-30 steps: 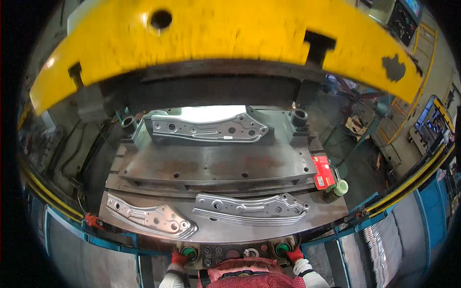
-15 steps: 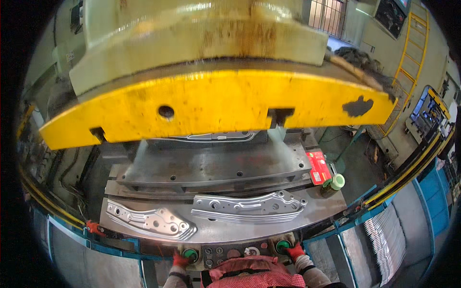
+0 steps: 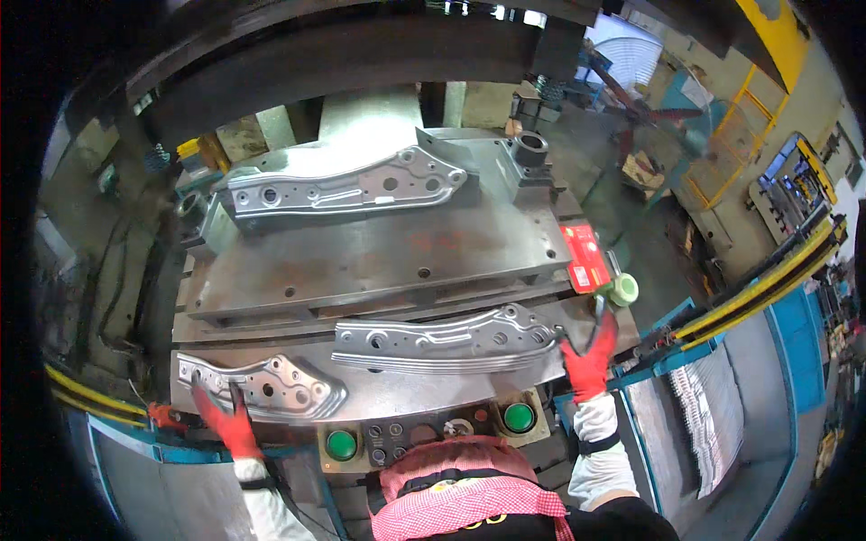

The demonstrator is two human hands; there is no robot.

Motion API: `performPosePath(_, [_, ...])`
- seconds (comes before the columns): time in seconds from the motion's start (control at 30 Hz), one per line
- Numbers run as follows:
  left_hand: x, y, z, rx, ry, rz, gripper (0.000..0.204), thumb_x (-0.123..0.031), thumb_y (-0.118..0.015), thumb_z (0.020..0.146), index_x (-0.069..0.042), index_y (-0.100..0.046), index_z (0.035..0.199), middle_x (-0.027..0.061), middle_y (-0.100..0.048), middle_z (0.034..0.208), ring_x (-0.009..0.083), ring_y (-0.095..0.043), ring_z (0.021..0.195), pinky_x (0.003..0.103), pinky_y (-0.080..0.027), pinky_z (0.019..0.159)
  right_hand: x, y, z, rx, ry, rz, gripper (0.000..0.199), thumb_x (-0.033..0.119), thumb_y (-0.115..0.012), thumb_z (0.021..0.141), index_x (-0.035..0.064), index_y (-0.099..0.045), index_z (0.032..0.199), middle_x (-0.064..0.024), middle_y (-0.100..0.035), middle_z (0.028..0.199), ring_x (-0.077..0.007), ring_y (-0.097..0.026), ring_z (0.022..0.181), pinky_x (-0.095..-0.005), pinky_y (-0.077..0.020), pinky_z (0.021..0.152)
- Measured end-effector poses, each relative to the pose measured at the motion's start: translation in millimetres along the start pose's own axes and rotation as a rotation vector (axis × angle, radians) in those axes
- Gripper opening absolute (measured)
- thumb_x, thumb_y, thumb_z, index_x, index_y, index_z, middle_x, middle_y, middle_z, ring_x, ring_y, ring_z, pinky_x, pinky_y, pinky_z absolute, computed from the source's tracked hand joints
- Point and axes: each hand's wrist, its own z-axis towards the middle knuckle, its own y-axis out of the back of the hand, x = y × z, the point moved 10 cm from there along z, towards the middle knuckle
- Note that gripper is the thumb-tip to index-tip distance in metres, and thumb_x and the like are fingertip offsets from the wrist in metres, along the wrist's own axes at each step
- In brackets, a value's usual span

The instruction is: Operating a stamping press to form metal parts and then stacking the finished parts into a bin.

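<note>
My left hand (image 3: pixel 227 422), in a red glove, has its fingers apart at the near edge of a curved, stamped metal panel (image 3: pixel 268 389) at the left; I cannot tell if it touches. My right hand (image 3: pixel 591 361), also red-gloved, is spread beside the right end of a stack of similar stamped panels (image 3: pixel 451 344), with the thumb close to that end. Both lie on the front ledge (image 3: pixel 419 394) of the press bed. Another stamped panel (image 3: pixel 347 187) rests on the die (image 3: pixel 388 257) farther back.
Two green push buttons (image 3: pixel 342 444) flank the control panel (image 3: pixel 417 436) nearest me. A red box (image 3: pixel 586 259) and a bottle with a pale green lid (image 3: pixel 624 288) stand right of the die. Many nested panels (image 3: pixel 708 424) fill a blue-framed bin at right. Dark press structure (image 3: pixel 343 77) spans overhead.
The yellow-fronted press ram has gone up out of the way, uncovering the panel on the die. Both my hands have left the green buttons and moved forward and outward to the front panels.
</note>
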Motion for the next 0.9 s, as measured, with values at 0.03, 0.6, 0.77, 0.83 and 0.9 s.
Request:
performPosePath(0.03, [-29, -1, 24, -0.003, -0.1, -0.097, 0.077, -0.032, -0.067, 0.076, -0.001, -0.029, 0.136, 0.018, -0.026, 0.141, 0.0334, -0.023, 0.131, 0.042, -0.019, 0.107, 8, -31, 7, 0.191, -0.046, 0.04, 0.099, 0.032, -0.075, 0.062, 0.0056, -0.018, 0.139, -0.0191, -0.024, 0.14, -0.037, -0.019, 0.13, -0.0452, -0.0137, 0.107])
performPosePath(0.6, [-422, -208, 172, 0.405, -0.942, 0.272, 0.028, -0.012, -0.054, 0.074, -0.017, -0.057, 0.101, 0.0068, -0.058, 0.088, 0.0259, -0.059, 0.086, 0.038, -0.044, 0.077, 100, -186, -37, 0.999, 0.557, 0.024, 0.083, 0.048, -0.067, 0.06, 0.0099, -0.037, 0.127, -0.0187, -0.045, 0.123, -0.0367, -0.04, 0.116, -0.0524, -0.0243, 0.099])
performPosePath(0.77, [-382, -107, 140, 0.248, -1.069, 0.199, 0.042, -0.006, -0.057, 0.069, -0.02, -0.056, 0.109, 0.0057, -0.057, 0.094, 0.0259, -0.054, 0.09, 0.039, -0.042, 0.082, 75, -146, -43, 1.025, 0.468, -0.023, 0.084, 0.045, -0.069, 0.059, 0.0096, -0.037, 0.128, -0.0195, -0.044, 0.123, -0.0372, -0.038, 0.117, -0.0512, -0.0248, 0.099])
performPosePath(0.83, [-345, -80, 133, 0.326, -1.111, 0.166, 0.045, -0.008, -0.06, 0.066, -0.019, -0.057, 0.11, 0.0052, -0.057, 0.098, 0.0268, -0.053, 0.091, 0.038, -0.041, 0.082, 82, -168, -38, 1.117, 0.505, -0.095, 0.091, 0.047, -0.071, 0.056, 0.0099, -0.033, 0.13, -0.0195, -0.041, 0.126, -0.0372, -0.035, 0.12, -0.0505, -0.0223, 0.101])
performPosePath(0.9, [-293, -76, 129, 0.571, -1.06, 0.165, 0.044, -0.006, -0.059, 0.065, -0.018, -0.058, 0.108, 0.005, -0.057, 0.096, 0.0272, -0.053, 0.091, 0.038, -0.041, 0.082, 94, -186, -32, 1.16, 0.54, -0.149, 0.098, 0.048, -0.073, 0.054, 0.0101, -0.03, 0.133, -0.0196, -0.039, 0.128, -0.0372, -0.032, 0.122, -0.0498, -0.0199, 0.103])
